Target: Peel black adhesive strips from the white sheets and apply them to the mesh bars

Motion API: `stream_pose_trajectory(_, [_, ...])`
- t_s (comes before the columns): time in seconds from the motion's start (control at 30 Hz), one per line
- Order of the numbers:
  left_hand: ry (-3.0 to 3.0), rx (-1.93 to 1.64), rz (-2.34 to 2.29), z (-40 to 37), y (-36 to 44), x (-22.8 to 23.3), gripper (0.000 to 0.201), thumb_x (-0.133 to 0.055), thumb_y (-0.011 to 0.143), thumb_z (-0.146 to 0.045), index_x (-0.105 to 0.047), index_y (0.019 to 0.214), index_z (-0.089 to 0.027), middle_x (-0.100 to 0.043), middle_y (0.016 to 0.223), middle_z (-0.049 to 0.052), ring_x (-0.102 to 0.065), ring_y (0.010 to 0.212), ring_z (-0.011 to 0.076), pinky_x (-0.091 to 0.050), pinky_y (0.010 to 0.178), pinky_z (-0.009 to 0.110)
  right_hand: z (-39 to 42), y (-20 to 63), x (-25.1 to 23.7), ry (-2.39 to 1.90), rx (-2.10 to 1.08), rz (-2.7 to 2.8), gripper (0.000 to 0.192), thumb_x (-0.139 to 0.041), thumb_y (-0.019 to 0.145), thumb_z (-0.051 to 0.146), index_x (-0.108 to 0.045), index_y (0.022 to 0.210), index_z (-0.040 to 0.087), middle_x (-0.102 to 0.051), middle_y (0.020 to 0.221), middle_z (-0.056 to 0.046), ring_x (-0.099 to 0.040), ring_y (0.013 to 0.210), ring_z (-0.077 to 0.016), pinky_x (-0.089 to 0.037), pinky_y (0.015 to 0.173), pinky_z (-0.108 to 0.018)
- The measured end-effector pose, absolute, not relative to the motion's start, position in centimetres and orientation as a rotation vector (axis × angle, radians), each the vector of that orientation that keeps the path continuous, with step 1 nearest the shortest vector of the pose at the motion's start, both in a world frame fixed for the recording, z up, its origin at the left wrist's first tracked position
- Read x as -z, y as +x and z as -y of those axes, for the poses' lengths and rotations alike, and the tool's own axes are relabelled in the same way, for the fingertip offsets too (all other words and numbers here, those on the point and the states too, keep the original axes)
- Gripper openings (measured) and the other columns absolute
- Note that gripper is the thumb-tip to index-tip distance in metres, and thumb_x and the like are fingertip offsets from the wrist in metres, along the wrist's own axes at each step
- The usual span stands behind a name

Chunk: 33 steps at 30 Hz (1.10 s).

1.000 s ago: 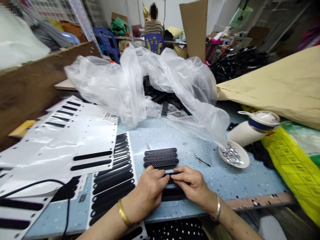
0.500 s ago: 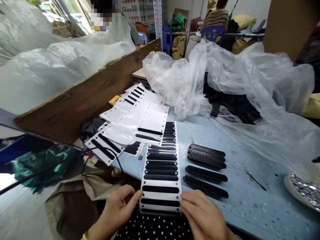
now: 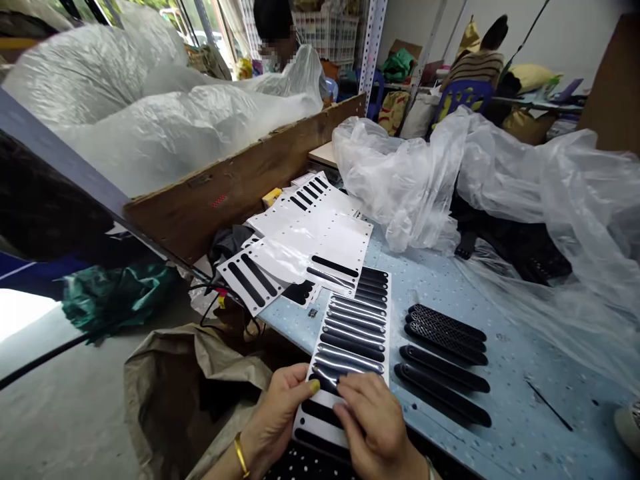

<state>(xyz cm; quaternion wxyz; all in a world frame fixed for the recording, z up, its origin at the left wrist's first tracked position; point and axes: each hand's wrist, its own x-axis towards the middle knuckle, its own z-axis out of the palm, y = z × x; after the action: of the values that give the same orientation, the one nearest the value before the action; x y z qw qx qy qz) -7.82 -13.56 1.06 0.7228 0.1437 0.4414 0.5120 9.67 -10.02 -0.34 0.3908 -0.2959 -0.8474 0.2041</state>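
Note:
A long white sticker sheet with rows of black rounded strips slopes from the blue table toward my lap. My left hand grips its left edge, thumb on top. My right hand is curled over the sheet, fingertips closed at the right end of a shiny black strip; the exact pinch is partly hidden. To the right lie two smooth black bars and several black bars with a patterned face, side by side.
More white sheets are piled at the left, over the sticker sheet's far end. Clear plastic bags cover the table's back. A wooden board edges the left side. A thin black stick lies right. A brown bag stands below; people sit behind.
My right hand has moved from the sheet's right edge onto a black strip. My left hand stays at the left edge. The whole view has shifted, so things appear farther right.

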Motion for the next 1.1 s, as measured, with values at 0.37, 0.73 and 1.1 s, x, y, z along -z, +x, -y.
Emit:
stream_pose_trajectory(0.37, [0.669, -1.144, -1.071, 11.6, -6.7, -3.4, 0.017, -0.069, 0.08, -0.027, -0.074, 0.077, -0.011, -0.063, 0.065, 0.001, -0.048, 0.06, 0.0109, -0.036, 0.059, 0.021, 6.8, 8.7, -0.1, -0.762, -1.062, 1.837, 0.02, -0.062, 0.083, 0.011, -0.072, 0.096, 0.023, -0.074, 0.091, -0.006, -0.068, 0.087, -0.0219, -0.056, 0.081, -0.039])
stream_pose_trajectory(0.73, [0.396, -1.166, -0.894, 12.0, -7.1, -2.8, 0.021, -0.075, 0.072, -0.023, -0.074, 0.088, -0.009, -0.07, 0.074, 0.007, -0.06, 0.064, 0.0154, -0.044, 0.068, 0.026, 7.0, 9.0, 0.1, -0.992, -1.275, 1.655, 0.021, -0.059, 0.089, 0.022, -0.074, 0.103, 0.025, -0.074, 0.102, -0.006, -0.069, 0.095, -0.0212, -0.056, 0.087, -0.033])
stream_pose_trajectory(1.1, [0.46, -1.158, -1.234, 11.1, -5.5, -2.0, 0.042, -0.072, 0.069, -0.051, -0.071, 0.068, -0.01, -0.061, 0.056, 0.003, -0.05, 0.05, 0.0122, -0.039, 0.054, 0.024, 5.1, 12.3, -2.5, -1.131, -1.072, 1.5, 0.023, -0.07, 0.081, 0.028, -0.071, 0.103, 0.022, -0.075, 0.095, -0.009, -0.072, 0.079, -0.0229, -0.061, 0.068, -0.032])
